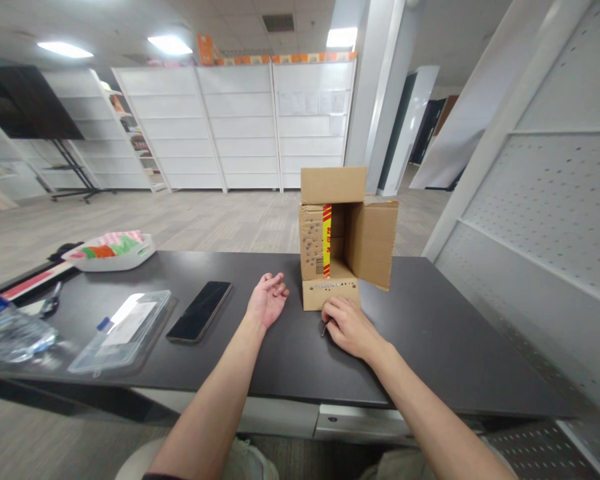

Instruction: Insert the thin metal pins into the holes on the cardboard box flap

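Note:
An open cardboard box (313, 247) stands on the dark table, its flaps spread up, to the right and down in front. Many small round grey metal heads dot its left front face, and a row of small metal pieces and holes runs along the lower flap (313, 298). My right hand (349, 327) is closed at that flap's front edge, and a thin dark bent rod, which looks like a hex key (324, 329), pokes out under its fingers. Left of the box my left hand (268, 301) lies palm up with curled fingers; what they hold, if anything, is hidden.
A black smartphone (200, 311) and a clear plastic case (123, 331) lie on the table (430, 347) to the left. Farther left are a plastic bottle (15, 333) and a white basket (113, 261) with colourful packets. A perforated white panel (560, 200) rises at the right.

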The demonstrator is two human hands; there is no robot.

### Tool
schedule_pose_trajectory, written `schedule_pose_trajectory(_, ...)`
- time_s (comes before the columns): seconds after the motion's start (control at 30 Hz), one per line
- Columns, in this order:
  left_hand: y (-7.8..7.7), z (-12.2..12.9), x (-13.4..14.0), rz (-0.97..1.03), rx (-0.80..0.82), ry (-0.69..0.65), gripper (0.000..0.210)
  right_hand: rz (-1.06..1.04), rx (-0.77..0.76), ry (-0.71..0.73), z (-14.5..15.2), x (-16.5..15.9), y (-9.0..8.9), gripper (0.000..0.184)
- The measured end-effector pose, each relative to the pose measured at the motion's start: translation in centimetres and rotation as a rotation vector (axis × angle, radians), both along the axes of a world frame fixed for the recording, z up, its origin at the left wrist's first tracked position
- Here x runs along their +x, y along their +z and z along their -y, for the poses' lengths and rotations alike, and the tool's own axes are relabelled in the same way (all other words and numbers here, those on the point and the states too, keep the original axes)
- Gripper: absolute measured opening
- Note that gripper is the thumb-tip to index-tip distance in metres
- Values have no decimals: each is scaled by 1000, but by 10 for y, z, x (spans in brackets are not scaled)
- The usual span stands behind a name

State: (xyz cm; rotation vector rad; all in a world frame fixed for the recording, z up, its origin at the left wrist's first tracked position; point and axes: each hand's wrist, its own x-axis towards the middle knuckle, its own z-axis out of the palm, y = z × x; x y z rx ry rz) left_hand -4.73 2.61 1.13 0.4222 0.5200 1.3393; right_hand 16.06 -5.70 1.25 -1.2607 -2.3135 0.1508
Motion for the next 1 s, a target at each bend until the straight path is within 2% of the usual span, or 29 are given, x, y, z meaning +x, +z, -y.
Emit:
schedule_pose_trajectory(0.47, 2, 2, 1, -17, -8, 9, 31, 179, 12, -42, 4, -4, 7, 17)
schedule_pose_trajectory(1.0, 2, 2, 1, -16, 0, 3, 29, 75, 98, -79, 3, -3, 4, 12)
